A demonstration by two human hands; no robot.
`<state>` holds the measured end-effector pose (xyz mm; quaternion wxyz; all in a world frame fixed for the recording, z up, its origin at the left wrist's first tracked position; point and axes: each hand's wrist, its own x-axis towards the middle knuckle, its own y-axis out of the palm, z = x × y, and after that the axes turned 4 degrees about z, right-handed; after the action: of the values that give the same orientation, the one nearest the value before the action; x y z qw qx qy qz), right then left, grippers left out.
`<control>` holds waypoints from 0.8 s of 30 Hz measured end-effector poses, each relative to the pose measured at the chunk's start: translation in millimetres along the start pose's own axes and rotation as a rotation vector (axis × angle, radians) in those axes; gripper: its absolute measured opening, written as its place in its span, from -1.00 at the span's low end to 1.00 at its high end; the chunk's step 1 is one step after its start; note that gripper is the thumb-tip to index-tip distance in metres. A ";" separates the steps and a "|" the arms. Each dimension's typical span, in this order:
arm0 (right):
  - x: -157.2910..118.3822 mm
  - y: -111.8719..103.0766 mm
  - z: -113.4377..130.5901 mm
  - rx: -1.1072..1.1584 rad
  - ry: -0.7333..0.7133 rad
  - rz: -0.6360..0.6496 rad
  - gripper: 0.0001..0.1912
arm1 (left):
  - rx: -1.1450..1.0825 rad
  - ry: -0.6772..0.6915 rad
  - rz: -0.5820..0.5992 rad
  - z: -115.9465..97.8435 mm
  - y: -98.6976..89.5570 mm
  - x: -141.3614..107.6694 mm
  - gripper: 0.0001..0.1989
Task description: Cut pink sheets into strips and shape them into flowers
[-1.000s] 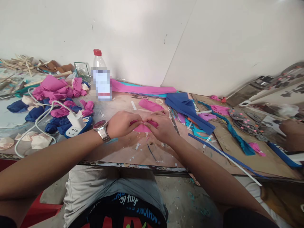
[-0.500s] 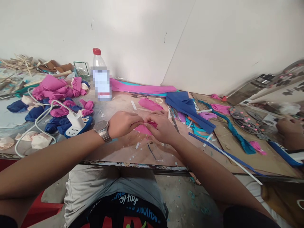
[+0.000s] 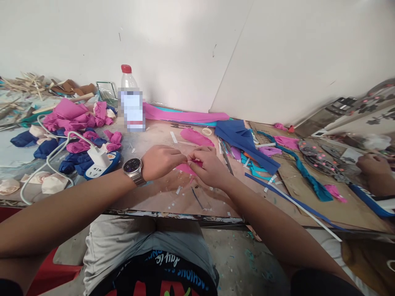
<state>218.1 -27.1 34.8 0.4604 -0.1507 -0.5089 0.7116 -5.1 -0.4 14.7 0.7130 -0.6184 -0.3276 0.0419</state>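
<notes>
Worktable, a long brown board littered with paper trimmings, carrying everything below. Beyond the fingers, against the wall, a long pink roll lying flat; to the right of the fingers, folded blue sheets with a teal strip farther right. Far to the left of the fingers, a heap of pink and blue rolled pieces, with a white power strip and its cable at the near edge of the heap. Behind and to the left of the fingers, an upright clear bottle with a red cap. Just beyond the fingers, a flat pink petal-shaped piece and a small tape ring. Left hand, wristwatch on its wrist, and right hand meeting fingertip to fingertip at table centre. Between them, a small pink paper piece, resting low on the table: fingers of both hands drawn together and pinched on its upper edge, most of the piece showing below and between the fingertips. At the far right edge, another person's hand, well apart.
</notes>
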 end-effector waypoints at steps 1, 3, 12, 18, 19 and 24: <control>0.0 0.0 0.8 -0.001 0.002 0.013 -0.85 | 0.009 0.009 0.000 -0.1 0.7 0.0 -0.74; 0.2 -0.1 1.3 0.008 0.007 0.033 -0.84 | 0.019 0.013 -0.003 0.2 1.5 -0.1 -0.74; 0.0 -2.2 -2.3 -0.021 -0.063 -0.010 -0.86 | -0.021 -0.009 0.025 -0.3 -1.6 -0.1 -0.73; 0.0 -4.8 -2.1 0.002 -0.056 -0.019 -0.87 | -0.082 -0.080 -0.003 -1.6 -0.1 2.3 -0.69; 0.1 -5.4 -2.3 0.005 -0.051 -0.010 -0.87 | -0.093 -0.097 -0.007 -1.1 -0.2 2.3 -0.69; 0.8 -8.7 -2.2 -0.018 -0.080 0.028 -0.84 | -0.161 -0.133 0.014 0.2 -2.3 1.7 -0.70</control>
<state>223.5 -24.6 41.6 0.4284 -0.1336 -0.5311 0.7187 -4.6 0.0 17.5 0.6374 -0.6719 -0.3721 0.0614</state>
